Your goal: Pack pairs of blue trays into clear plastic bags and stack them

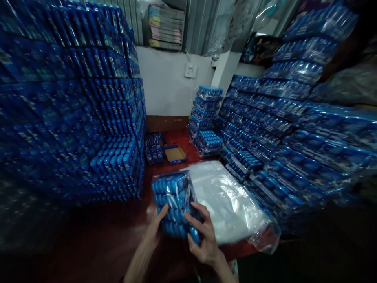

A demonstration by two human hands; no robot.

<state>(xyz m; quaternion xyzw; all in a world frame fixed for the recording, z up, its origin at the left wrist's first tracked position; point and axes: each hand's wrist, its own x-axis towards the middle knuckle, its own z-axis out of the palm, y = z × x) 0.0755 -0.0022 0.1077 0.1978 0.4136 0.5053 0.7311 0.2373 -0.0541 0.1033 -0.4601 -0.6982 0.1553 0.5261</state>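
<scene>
Between my two hands is a pack of blue-capped items (172,196), set in rows and partly covered by clear plastic film. My left hand (157,222) grips the pack's near left side, its thumb on top and the other fingers hidden beneath. On the right side my right hand (203,236) is closed around the pack's near corner, fingers spread over the film and one blue item by the thumb. The pack is tilted above the red table (123,232). Just right of it lies a stack of clear plastic bags (224,200).
Tall stacks of blue packs (112,98) rise on the left. More wrapped packs (282,122) are piled on the right, with a smaller stack (206,114) at the back. A shallow open carton (175,154) sits beside small dark-blue boxes (154,149). A socket (190,70) is on the wall.
</scene>
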